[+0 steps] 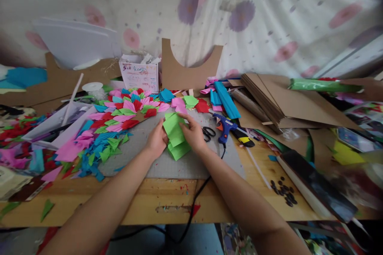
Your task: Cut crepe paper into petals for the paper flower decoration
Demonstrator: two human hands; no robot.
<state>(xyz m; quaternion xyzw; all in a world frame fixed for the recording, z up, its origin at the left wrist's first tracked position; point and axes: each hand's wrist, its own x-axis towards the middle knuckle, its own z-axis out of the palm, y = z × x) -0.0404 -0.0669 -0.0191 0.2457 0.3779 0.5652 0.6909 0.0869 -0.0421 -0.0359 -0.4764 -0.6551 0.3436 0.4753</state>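
Note:
Both my hands hold a folded piece of light green crepe paper (175, 131) over the grey board (140, 163). My left hand (157, 139) grips its left edge, thumb towards the paper. On the right side, my right hand (193, 132) pinches the sheet from above with its fingers on the front. The paper's lower layers hang out below the top one. Just beyond lie small stacks of pink paper (178, 104), green paper (190, 101) and red paper (202, 106). Black-handled scissors (208, 132) rest right of my right hand, beside a blue glue gun (226, 127).
Paper petals (131, 107) and scraps pile up on the left near a white tray (64, 125). A lettered white box (139, 73) and a cardboard cutout (191, 73) stand at the back. Cardboard sheets (287, 99), a utility knife (243, 137) and black discs (284, 191) lie right.

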